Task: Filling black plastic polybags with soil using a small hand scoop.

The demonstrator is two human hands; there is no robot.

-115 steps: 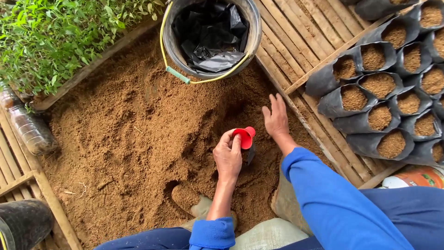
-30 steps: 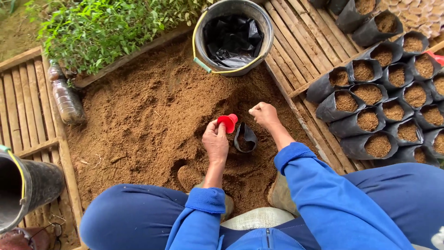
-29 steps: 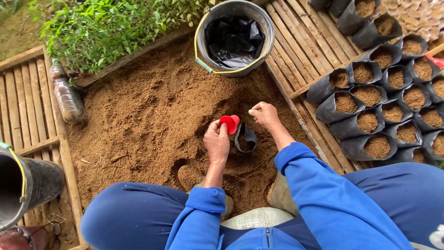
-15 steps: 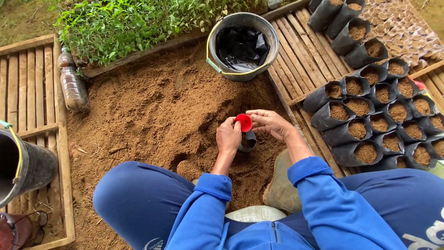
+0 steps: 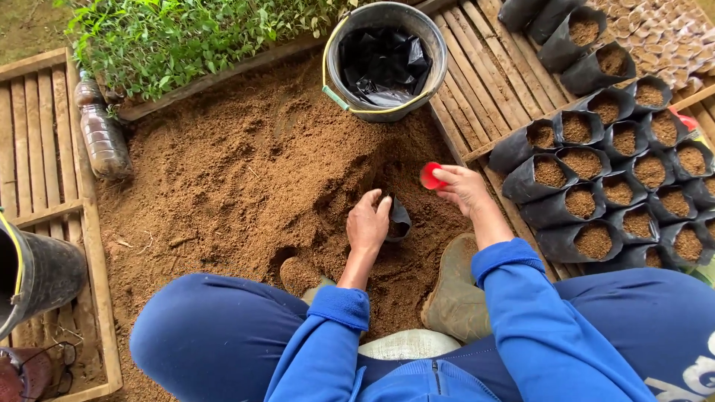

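My left hand (image 5: pixel 367 224) grips the rim of a small black nursery bag (image 5: pixel 401 218) that stands in the brown soil heap (image 5: pixel 238 171). My right hand (image 5: pixel 463 189) holds a small red funnel-like cup (image 5: pixel 430 176) just to the right of and above the bag, apart from it. The bag's mouth is open, with soil inside. Both arms wear blue sleeves.
A grey bucket (image 5: pixel 380 56) lined with black plastic stands at the back. Rows of filled black bags (image 5: pixel 603 164) sit on wooden slats to the right. Green seedlings (image 5: pixel 186 37) and a plastic bottle (image 5: pixel 100 138) lie at the back left, another bucket (image 5: pixel 33 275) at the left. My boot (image 5: pixel 454 298) rests on the soil.
The red cup has passed from above the bag, by my left hand, into my right hand and moved right. My left hand now holds the bag's rim.
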